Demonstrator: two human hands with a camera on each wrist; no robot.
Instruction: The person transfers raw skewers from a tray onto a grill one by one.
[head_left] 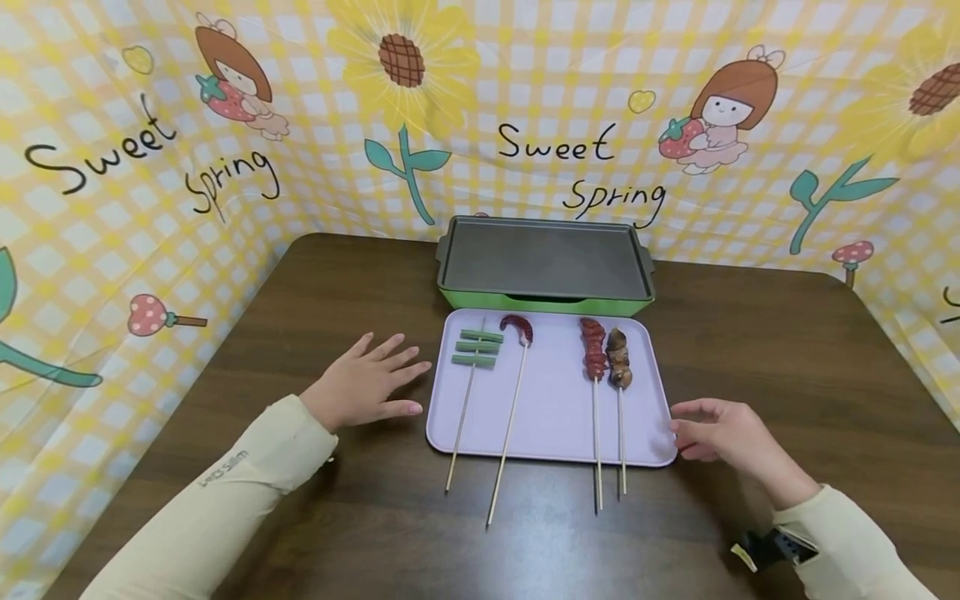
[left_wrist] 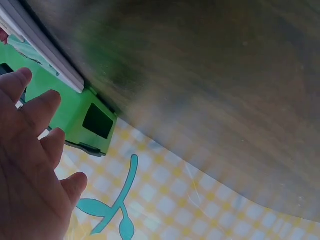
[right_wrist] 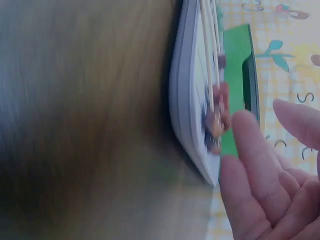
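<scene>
A pale lilac tray lies on the table and carries skewers whose sticks reach past its front edge. On its left are a green bean skewer and a dark red curved piece on a stick. To the right lie a red meat skewer and a brown skewer. Just left of the tray my left hand hovers with fingers spread, holding nothing. At the tray's right front corner is my right hand, fingers loosely bent and thumb apart; the right wrist view shows nothing between them.
Directly behind the tray stands a green grill with a dark flat plate and side handles. Dark wooden tabletop extends around the tray. A yellow checked cloth with printed flowers walls the back and sides.
</scene>
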